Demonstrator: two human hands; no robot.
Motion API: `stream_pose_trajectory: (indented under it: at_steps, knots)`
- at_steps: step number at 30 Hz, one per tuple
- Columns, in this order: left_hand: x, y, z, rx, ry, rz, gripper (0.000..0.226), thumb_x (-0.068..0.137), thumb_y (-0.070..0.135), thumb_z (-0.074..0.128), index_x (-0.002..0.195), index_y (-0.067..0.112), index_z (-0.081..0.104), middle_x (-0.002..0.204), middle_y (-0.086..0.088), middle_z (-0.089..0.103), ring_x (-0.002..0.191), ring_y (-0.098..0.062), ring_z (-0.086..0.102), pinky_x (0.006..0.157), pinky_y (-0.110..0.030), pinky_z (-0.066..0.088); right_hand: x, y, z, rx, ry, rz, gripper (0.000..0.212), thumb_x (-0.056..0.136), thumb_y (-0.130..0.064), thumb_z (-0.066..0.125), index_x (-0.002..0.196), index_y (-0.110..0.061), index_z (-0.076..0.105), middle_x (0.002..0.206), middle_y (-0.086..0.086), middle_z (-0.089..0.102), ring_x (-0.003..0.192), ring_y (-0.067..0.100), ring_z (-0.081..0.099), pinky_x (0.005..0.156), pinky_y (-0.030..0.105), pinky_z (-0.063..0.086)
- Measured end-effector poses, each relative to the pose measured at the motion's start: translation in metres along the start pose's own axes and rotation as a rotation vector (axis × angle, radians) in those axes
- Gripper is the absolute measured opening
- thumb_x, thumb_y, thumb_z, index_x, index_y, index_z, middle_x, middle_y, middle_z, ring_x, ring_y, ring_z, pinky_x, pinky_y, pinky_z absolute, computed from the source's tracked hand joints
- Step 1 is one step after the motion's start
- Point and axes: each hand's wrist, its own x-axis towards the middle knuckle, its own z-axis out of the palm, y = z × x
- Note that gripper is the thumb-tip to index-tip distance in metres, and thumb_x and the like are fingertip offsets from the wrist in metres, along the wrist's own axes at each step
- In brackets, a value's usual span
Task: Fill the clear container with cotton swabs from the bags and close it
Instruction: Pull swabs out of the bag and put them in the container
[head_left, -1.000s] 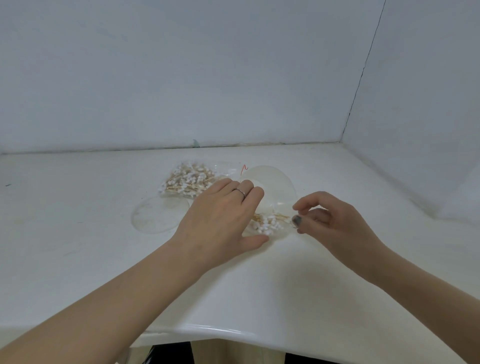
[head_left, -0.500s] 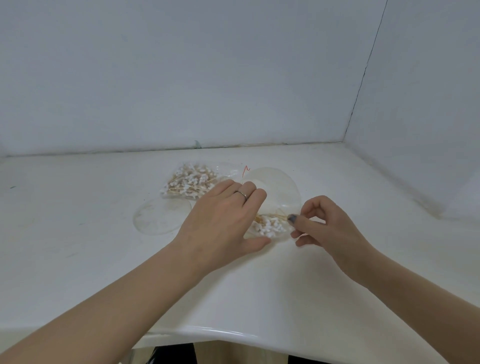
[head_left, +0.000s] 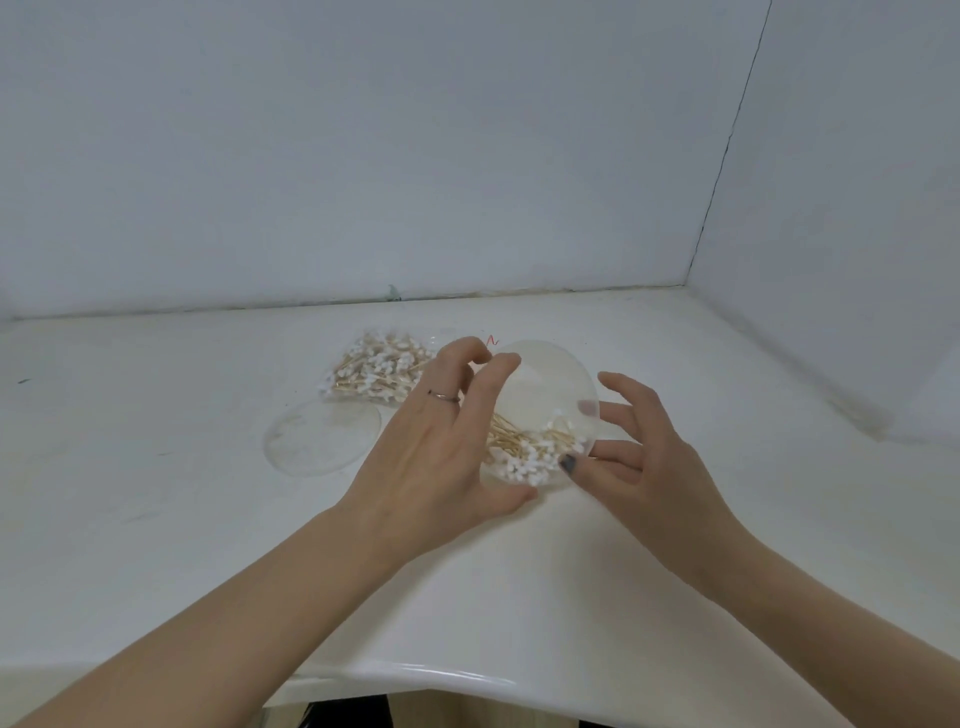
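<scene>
The clear round container (head_left: 545, 384) is tilted up on its edge above the white counter, with a small heap of cotton swabs (head_left: 524, 457) lying at its low side. My left hand (head_left: 431, 457), wearing a ring, grips its left rim with curled fingers and the thumb underneath. My right hand (head_left: 649, 457) holds the right side, thumb on the front and fingers behind the clear wall. A clear bag of swabs (head_left: 374, 371) lies just behind my left hand. The flat clear lid (head_left: 322, 436) rests on the counter to the left.
The white counter (head_left: 156, 519) meets grey walls at the back and the right, forming a corner at the far right. Its rounded front edge (head_left: 441, 675) runs below my forearms.
The container has been raised from lying low on the counter to a tilted, more upright pose. My right hand opened from a pinch and took hold of its right side.
</scene>
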Motion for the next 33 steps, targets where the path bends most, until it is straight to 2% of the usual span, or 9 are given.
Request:
stream_pose_trajectory:
  at_steps: [3,7,11,14,18,22,27,30,33]
  knots:
    - [0.0,0.0,-0.001,-0.12,-0.002,-0.054,0.113,0.058,0.056,0.087,0.147,0.023,0.027,0.144,0.0,0.023,0.116,-0.019,0.042,0.087,-0.029,0.053,0.002,0.001,0.002,0.008,-0.021,0.009,0.071,0.086,-0.024,0.076,0.142,-0.046,0.038,0.129,-0.019,0.058,0.097,-0.001,0.07,0.081,0.012,0.054]
    - [0.002,-0.008,-0.003,-0.271,-0.06,-0.143,0.115,0.057,0.063,0.084,0.149,0.029,0.024,0.154,0.003,0.014,0.12,-0.008,0.044,0.098,-0.028,0.051,0.0,0.0,0.0,0.002,-0.06,-0.017,0.059,0.087,-0.02,0.075,0.132,-0.045,0.046,0.129,-0.018,0.057,0.1,-0.001,0.07,0.087,0.011,0.052]
    - [0.003,-0.02,-0.006,-0.28,-0.148,-0.14,0.113,0.057,0.063,0.085,0.147,0.014,0.036,0.162,0.004,0.008,0.128,0.001,0.035,0.105,-0.017,0.039,0.0,0.003,-0.005,-0.05,-0.121,-0.026,0.05,0.081,-0.021,0.081,0.119,-0.041,0.055,0.109,-0.018,0.071,0.101,-0.004,0.069,0.088,0.012,0.052]
    - [0.004,-0.022,-0.008,-0.272,-0.18,-0.153,0.111,0.057,0.049,0.095,0.145,0.014,0.038,0.161,0.005,0.009,0.137,-0.011,0.031,0.108,-0.028,0.04,0.005,0.005,-0.006,-0.072,-0.08,-0.071,0.039,0.083,-0.016,0.079,0.114,-0.032,0.062,0.109,-0.015,0.072,0.097,-0.001,0.071,0.087,0.014,0.054]
    - [0.003,-0.024,-0.007,-0.311,-0.246,-0.223,0.114,0.056,0.049,0.096,0.143,0.027,0.025,0.153,0.016,0.016,0.147,-0.013,0.018,0.115,-0.033,0.033,0.01,0.008,-0.006,-0.126,-0.053,-0.164,0.025,0.086,-0.007,0.074,0.097,-0.028,0.068,0.109,-0.021,0.068,0.093,0.001,0.071,0.084,0.011,0.053]
    - [0.004,-0.025,-0.005,-0.471,-0.332,-0.324,0.12,0.05,0.057,0.093,0.143,0.046,0.017,0.145,0.019,0.033,0.137,-0.009,0.04,0.111,-0.039,0.045,0.012,0.011,-0.007,-0.162,-0.024,-0.213,0.018,0.088,-0.004,0.071,0.094,-0.021,0.071,0.108,-0.019,0.066,0.091,0.003,0.068,0.08,0.006,0.049]
    - [0.003,-0.022,-0.002,-0.477,-0.336,-0.302,0.129,0.053,0.057,0.094,0.148,0.054,0.006,0.154,0.028,0.019,0.146,-0.005,0.027,0.12,-0.034,0.033,0.011,0.011,-0.003,-0.308,0.029,-0.303,0.014,0.092,-0.003,0.066,0.097,-0.015,0.072,0.106,-0.011,0.069,0.092,0.0,0.066,0.079,0.003,0.047]
    - [0.002,-0.019,-0.003,-0.435,-0.303,-0.302,0.127,0.057,0.049,0.097,0.147,0.053,0.007,0.154,0.022,0.021,0.145,0.0,0.021,0.117,-0.024,0.027,0.011,0.011,-0.001,-0.446,0.061,-0.383,0.011,0.093,-0.008,0.064,0.096,-0.016,0.07,0.106,-0.006,0.063,0.085,0.009,0.065,0.076,0.016,0.054]
    - [0.0,-0.016,-0.003,-0.38,-0.272,-0.294,0.126,0.058,0.05,0.096,0.151,0.046,0.012,0.147,0.026,0.02,0.143,0.001,0.02,0.111,-0.015,0.021,0.008,0.009,0.0,-0.612,0.121,-0.464,0.007,0.091,-0.01,0.064,0.093,-0.015,0.067,0.096,-0.004,0.054,0.066,0.015,0.058,0.058,0.032,0.052]
